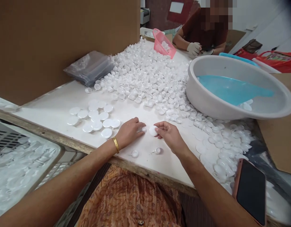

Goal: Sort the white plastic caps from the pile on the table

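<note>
My left hand point(131, 131), with a gold bracelet point(115, 144) at the wrist, is closed on a small white plastic cup point(143, 129), partly covered by the fingers. Between the thumb and fingers of my right hand point(168, 134) is a round white plastic disc point(153, 130), tilted up and close to the cup but apart from it. Two small white cups with little handles, one cup point(135, 154) and another cup point(157, 151), rest near the table's front edge. Left of my hands lies a loose group of white discs point(96, 117).
A large pile of white cups point(145, 75) spreads across the table point(65, 94). White discs point(223, 157) lie at right beside a phone point(251, 189). A grey basin point(207, 104), pink scoop point(163, 44), plastic-wrapped pack point(90, 67) and crate point(57, 151) surround the area. A gloved co-worker point(195, 49) sits opposite.
</note>
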{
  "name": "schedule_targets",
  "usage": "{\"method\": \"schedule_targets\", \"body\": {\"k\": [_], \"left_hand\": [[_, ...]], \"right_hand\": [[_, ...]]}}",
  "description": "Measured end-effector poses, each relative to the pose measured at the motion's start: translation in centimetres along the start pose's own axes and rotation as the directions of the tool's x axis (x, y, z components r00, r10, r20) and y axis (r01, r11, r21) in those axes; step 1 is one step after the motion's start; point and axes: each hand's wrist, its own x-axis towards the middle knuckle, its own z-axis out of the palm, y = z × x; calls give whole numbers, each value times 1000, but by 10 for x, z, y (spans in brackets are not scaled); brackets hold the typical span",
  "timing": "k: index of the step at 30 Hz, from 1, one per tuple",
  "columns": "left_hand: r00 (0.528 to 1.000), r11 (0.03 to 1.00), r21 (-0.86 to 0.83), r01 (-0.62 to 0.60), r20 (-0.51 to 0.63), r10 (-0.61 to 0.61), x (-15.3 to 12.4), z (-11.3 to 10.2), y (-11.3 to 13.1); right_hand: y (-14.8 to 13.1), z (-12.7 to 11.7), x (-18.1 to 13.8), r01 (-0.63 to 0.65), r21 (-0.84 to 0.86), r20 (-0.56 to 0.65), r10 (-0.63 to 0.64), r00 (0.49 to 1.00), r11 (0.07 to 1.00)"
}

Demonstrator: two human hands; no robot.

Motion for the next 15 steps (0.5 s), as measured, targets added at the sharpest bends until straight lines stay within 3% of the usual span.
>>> {"method": "schedule_targets", "body": {"k": [8,15], "left_hand": [[977,958,-197,210,10,-212,-3,-11,-7],[955,914,-299,275,-26,-296,0,-7,-3]], "right_hand": [[-2,27,25,-143,156,102,128,986,977],[0,35,33,-145,70,95,138,986,987]]}}
